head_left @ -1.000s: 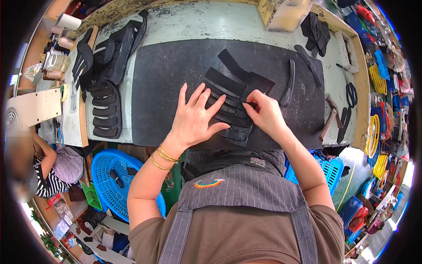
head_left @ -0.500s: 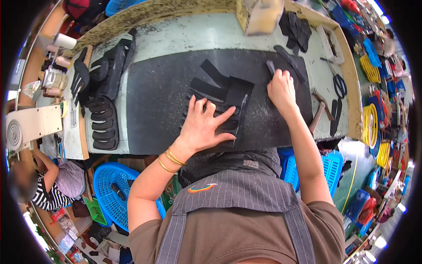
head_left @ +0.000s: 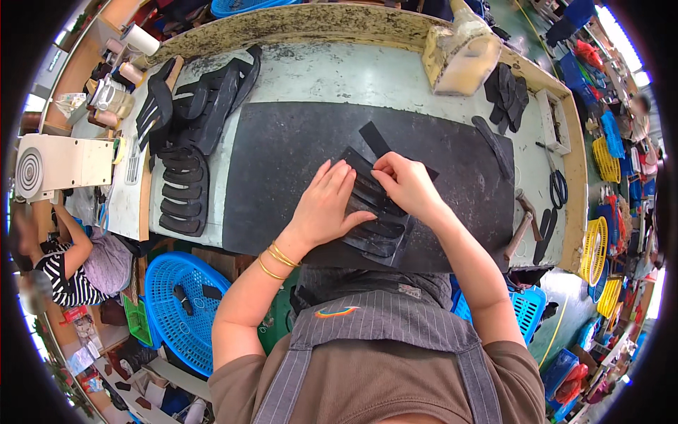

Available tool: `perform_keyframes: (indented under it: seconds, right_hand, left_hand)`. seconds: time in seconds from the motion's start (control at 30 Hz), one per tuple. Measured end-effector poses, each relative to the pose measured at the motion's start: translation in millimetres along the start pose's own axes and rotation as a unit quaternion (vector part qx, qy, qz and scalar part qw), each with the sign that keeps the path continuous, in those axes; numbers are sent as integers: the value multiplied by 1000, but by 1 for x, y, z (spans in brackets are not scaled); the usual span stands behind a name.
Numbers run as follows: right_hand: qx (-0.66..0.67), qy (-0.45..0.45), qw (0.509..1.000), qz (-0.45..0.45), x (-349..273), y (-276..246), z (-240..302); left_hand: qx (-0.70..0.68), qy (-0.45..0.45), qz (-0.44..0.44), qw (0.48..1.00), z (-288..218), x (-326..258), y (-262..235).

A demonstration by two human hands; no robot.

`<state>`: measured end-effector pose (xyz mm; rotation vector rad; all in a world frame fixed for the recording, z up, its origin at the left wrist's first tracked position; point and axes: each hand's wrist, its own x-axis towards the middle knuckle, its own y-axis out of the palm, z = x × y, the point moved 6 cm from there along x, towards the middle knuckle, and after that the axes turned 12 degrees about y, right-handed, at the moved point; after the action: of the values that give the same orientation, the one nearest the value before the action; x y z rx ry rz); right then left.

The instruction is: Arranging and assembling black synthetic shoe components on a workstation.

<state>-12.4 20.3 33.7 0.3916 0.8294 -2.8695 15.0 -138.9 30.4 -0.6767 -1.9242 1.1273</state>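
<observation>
A black slotted piece (head_left: 378, 244), made of several strips side by side joined to a band, lies on a dark work mat (head_left: 272, 162) in front of me. My left hand (head_left: 325, 201) rests flat on its left part, fingers stretched out and thumb pointing right across the strips. From the right, my right hand (head_left: 406, 185) reaches over it, thumb and forefinger pinched on one of the black strips near the far end. A loose-ended black strip (head_left: 373, 138) sticks out beyond those fingertips. The right hand covers part of the band.
Stacked slotted black pieces (head_left: 185, 191) lie left of the mat. To the right are a curved black strip (head_left: 494, 147), a hammer (head_left: 521, 230) and scissors (head_left: 558, 187). A yellowish block (head_left: 462, 60) stands at the back. Blue baskets (head_left: 187, 311) sit below; a person works far left.
My right hand has come left from the mat's far right, where it held a small dark strip, to the slotted piece. My left hand's fingers have drawn together, and the piece has turned.
</observation>
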Motion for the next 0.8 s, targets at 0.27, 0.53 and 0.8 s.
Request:
perform_keyframes:
  seconds: [0.27, 0.53, 0.8]
  right_hand:
    - [-7, 12, 1000, -8, 21, 11, -22]
    - [-6, 31, 999, -9, 16, 6, -22]
    - [58, 72, 994, -65, -23, -34, -60]
  left_hand:
    - [-3, 12, -26, 1000, 4, 3, -6]
    - [-8, 26, 7, 1000, 7, 9, 3]
    - [28, 28, 23, 999, 9, 8, 2]
